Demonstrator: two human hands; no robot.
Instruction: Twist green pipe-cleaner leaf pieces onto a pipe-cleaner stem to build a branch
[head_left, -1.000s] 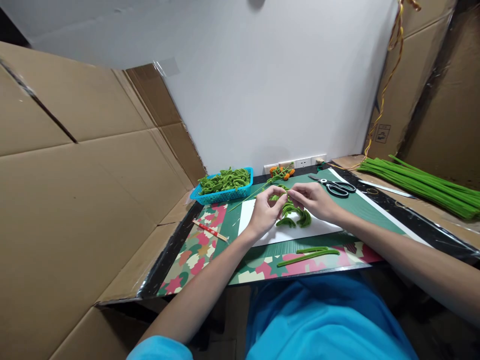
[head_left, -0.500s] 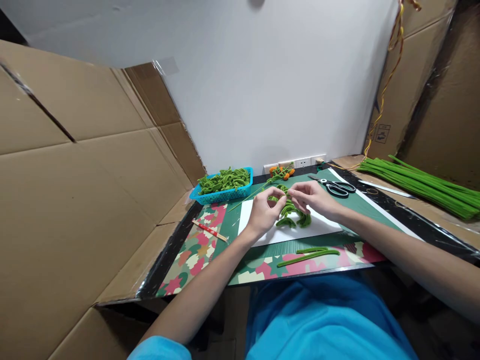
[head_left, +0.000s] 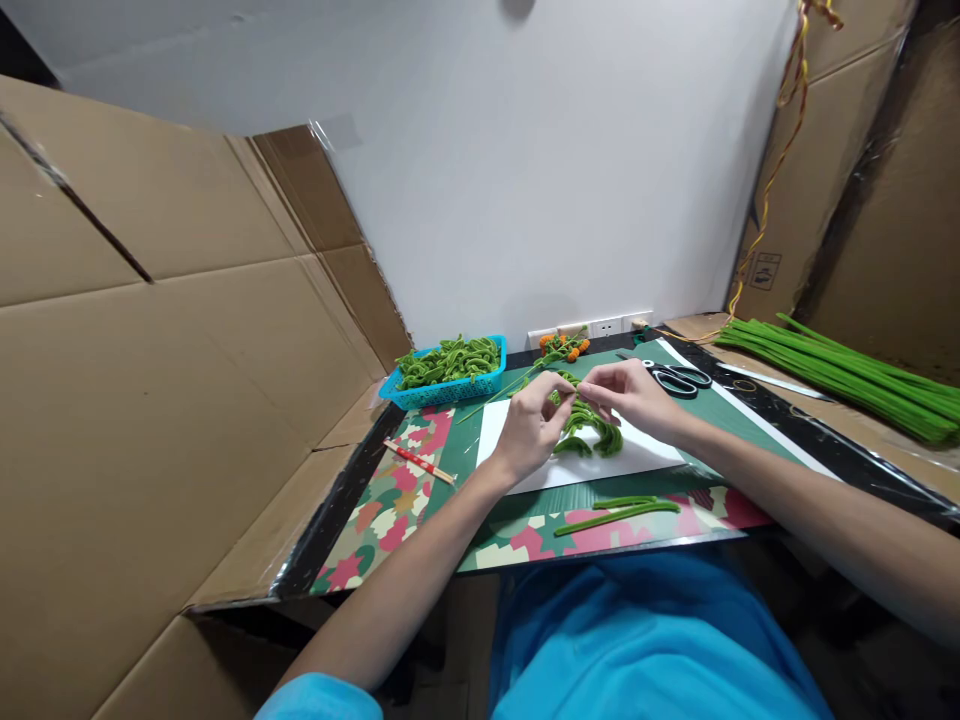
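White sheet [head_left: 646, 455] partly covered; hands [head_left: 527, 425] [head_left: 630, 400] pinching a barely visible piece [head_left: 574, 391], green curls [head_left: 607, 438] half-hidden

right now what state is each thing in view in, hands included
Left hand, thumb and finger pinched together
Right hand, pinching, fingertips at the left's
White sheet, flat, partly covered
Curved green pieces, clustered on the sheet
Blue basket, heaped with curled green bits
Two green strips, nearly straight, lying flat
Scissors, lying down, open or shut unclear
Green stem bundle, loosely stacked
Red-patterned stick, lying flat

Curled fuzzy green strips [head_left: 607, 437] over white paper [head_left: 646, 454]
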